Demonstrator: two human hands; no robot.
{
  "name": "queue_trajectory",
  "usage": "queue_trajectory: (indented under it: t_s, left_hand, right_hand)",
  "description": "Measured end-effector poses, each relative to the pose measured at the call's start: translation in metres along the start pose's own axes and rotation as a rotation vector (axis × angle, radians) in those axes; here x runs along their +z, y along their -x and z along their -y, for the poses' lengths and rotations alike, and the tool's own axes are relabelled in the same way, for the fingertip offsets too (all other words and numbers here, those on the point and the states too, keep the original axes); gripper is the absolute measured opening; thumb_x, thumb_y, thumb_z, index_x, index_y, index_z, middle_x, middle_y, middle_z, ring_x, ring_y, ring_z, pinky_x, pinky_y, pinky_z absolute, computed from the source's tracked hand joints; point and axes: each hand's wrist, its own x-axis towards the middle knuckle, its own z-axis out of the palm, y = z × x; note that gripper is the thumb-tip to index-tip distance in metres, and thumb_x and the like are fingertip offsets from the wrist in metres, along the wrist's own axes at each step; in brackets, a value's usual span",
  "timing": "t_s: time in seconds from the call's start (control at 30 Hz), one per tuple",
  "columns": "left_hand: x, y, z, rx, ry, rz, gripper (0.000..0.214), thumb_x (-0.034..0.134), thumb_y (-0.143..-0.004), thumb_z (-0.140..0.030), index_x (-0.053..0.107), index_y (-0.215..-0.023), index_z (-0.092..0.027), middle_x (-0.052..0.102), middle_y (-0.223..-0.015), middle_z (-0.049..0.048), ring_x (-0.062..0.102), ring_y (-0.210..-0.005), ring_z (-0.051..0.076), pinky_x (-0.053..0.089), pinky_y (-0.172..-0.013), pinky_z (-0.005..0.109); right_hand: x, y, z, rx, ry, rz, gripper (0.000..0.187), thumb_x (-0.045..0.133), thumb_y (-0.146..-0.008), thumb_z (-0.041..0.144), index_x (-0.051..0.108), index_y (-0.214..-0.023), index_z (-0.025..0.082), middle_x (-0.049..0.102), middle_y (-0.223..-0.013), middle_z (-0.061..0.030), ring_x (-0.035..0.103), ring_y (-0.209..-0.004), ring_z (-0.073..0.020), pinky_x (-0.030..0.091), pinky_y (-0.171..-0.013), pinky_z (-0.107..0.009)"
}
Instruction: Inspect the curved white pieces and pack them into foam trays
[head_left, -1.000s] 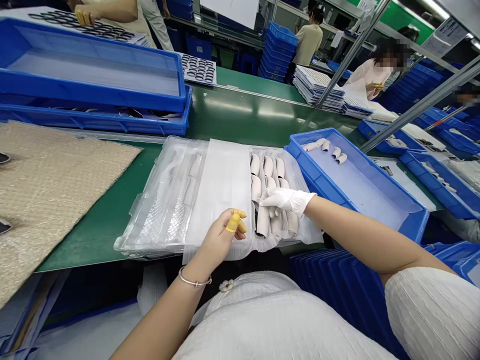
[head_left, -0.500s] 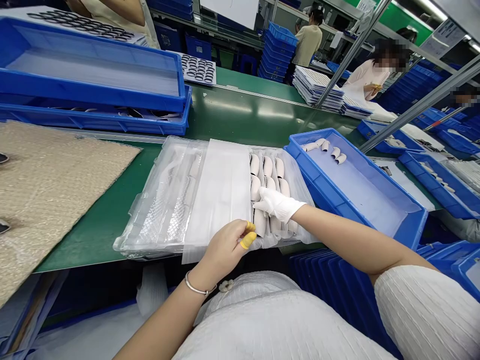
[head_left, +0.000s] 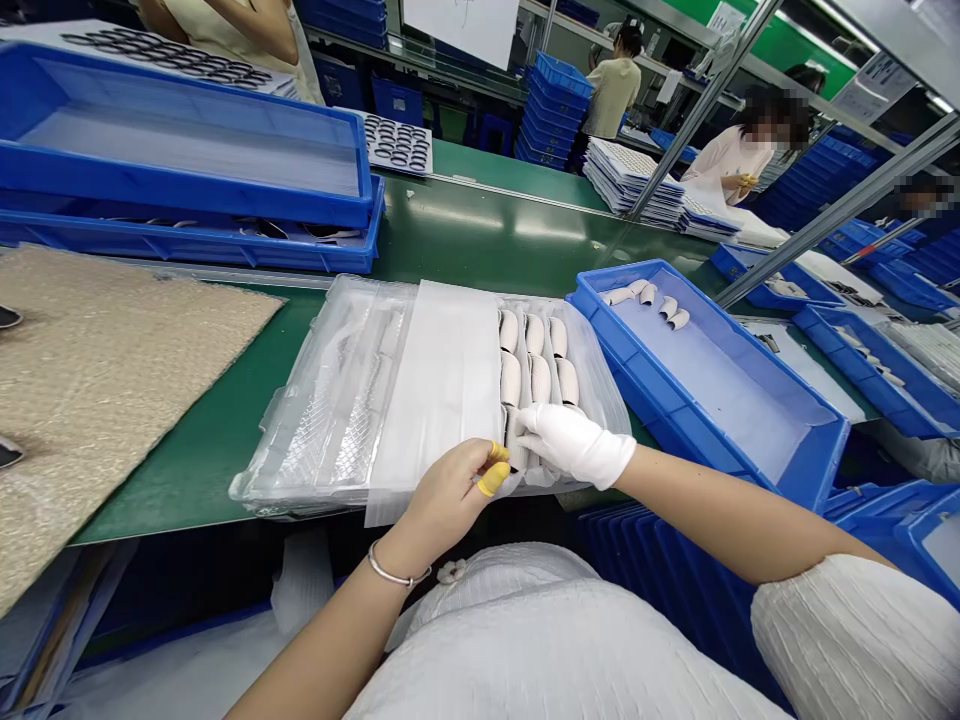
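Left hand (head_left: 454, 488), right hand (head_left: 576, 442) at 1 pale piece (head_left: 515, 450), centre frame.
Both narrow; I can't tell if gripping. Likely light, stiffish: take its edges.

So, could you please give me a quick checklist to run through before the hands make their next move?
1. Right hand gloved: ok, white glove on.
2. Left hand fingertips covered: cannot tell for all; two yellow finger covers show.
3. Pale curved pieces lined up in the clear tray: ok for the two far rows in view.
4. Nearest row lined up: cannot tell, the right hand hides part of it.
5. White sheet off the two far rows: ok, it lies to their left.
6. More pieces in the blue bin: ok, several lie toward its far end.
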Motion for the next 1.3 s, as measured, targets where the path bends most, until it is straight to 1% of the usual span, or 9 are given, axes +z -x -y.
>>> queue_trajectory:
  t_s: [0.13,0.23,0.43,0.6,0.77,0.93,1.1,1.2,1.3]
  left_hand:
    - [-0.006,0.004,-0.003,0.003,-0.03,-0.022,0.034,0.041,-0.1,-0.049,0.06,-0.102,-0.021,0.065,-0.101,0.004,0.061,-0.095,0.022,0.049,-0.085,0.037]
    - [-0.014,0.01,-0.004,0.048,-0.309,-0.003,0.033,0.045,-0.1,-0.046,0.061,-0.108,-0.019,0.065,-0.112,0.0093,0.06,-0.109,0.028,0.049,-0.094,0.046]
    - [-0.019,0.008,-0.009,0.119,-0.741,0.13,0.032,0.068,-0.088,-0.04,0.067,-0.105,-0.013,0.067,-0.119,0.0164,0.042,-0.139,0.041,0.04,-0.111,0.058]
    - [-0.014,-0.002,-0.019,0.084,-0.796,0.28,0.04,0.072,-0.084,-0.044,0.067,-0.106,-0.011,0.067,-0.116,0.0167,0.043,-0.138,0.041,0.034,-0.116,0.059]
    - [-0.01,-0.004,-0.014,0.086,-0.785,0.313,0.048,0.083,-0.071,-0.045,0.068,-0.105,-0.015,0.068,-0.116,0.0142,0.048,-0.133,0.04,0.031,-0.117,0.06]
    - [0.002,-0.002,-0.006,0.129,-0.851,0.257,0.049,0.085,-0.067,-0.042,0.068,-0.105,-0.015,0.068,-0.116,0.016,0.053,-0.129,0.04,0.034,-0.114,0.062]
    - [0.01,-0.003,0.014,0.323,-0.886,0.209,0.051,0.082,-0.068,-0.049,0.068,-0.106,-0.016,0.071,-0.114,0.016,0.058,-0.124,0.043,0.037,-0.109,0.07]
    - [0.001,-0.005,0.028,0.439,-0.792,0.16,0.041,0.074,-0.079,-0.05,0.069,-0.107,-0.021,0.075,-0.112,0.0112,0.062,-0.12,0.04,0.046,-0.103,0.066]
    - [-0.013,-0.005,0.033,0.318,-0.537,0.061,0.035,0.07,-0.082,-0.051,0.07,-0.109,-0.03,0.076,-0.112,0.0053,0.066,-0.115,0.036,0.05,-0.104,0.055]
  right_hand:
    - [0.0,-0.002,-0.002,-0.022,0.027,0.067,0.019,0.059,-0.094,0.036,0.064,-0.092,0.019,0.067,-0.084,-0.0052,0.059,-0.071,-0.0178,0.04,-0.066,-0.029]
    - [-0.019,-0.021,-0.01,-0.073,-0.008,0.082,0.024,0.061,-0.093,0.04,0.067,-0.09,0.018,0.067,-0.079,-0.0039,0.06,-0.072,-0.0169,0.041,-0.068,-0.028]
    - [-0.054,-0.102,-0.022,-0.005,0.107,-0.202,0.032,0.043,-0.102,0.031,0.062,-0.125,0.019,0.065,-0.122,-0.0102,0.056,-0.113,-0.0248,0.04,-0.097,-0.036]
    - [-0.051,-0.17,-0.024,0.061,0.188,-0.092,0.034,0.051,-0.095,0.031,0.064,-0.123,0.015,0.063,-0.127,-0.0171,0.046,-0.125,-0.0343,0.036,-0.102,-0.05]
    - [-0.038,-0.197,-0.023,0.151,0.222,-0.063,0.038,0.045,-0.093,0.02,0.062,-0.125,0.011,0.061,-0.13,-0.0215,0.043,-0.127,-0.0384,0.026,-0.107,-0.064]
    - [-0.037,-0.204,-0.019,0.206,0.2,-0.048,0.047,0.045,-0.088,0.013,0.057,-0.134,0.012,0.056,-0.139,-0.021,0.041,-0.131,-0.0382,0.025,-0.107,-0.068]
    - [-0.063,-0.18,-0.026,0.124,0.174,-0.113,0.04,0.056,-0.091,0.032,0.062,-0.127,0.016,0.063,-0.129,-0.0154,0.048,-0.126,-0.0338,0.035,-0.107,-0.054]
    - [-0.086,-0.146,-0.053,0.092,0.098,-0.275,0.037,0.049,-0.097,0.043,0.066,-0.12,0.02,0.067,-0.121,-0.0098,0.055,-0.117,-0.0255,0.042,-0.101,-0.039]
    - [-0.108,-0.106,-0.108,0.229,-0.064,-0.455,0.03,0.051,-0.097,0.041,0.072,-0.107,0.022,0.071,-0.11,-0.0045,0.061,-0.106,-0.0186,0.043,-0.096,-0.026]
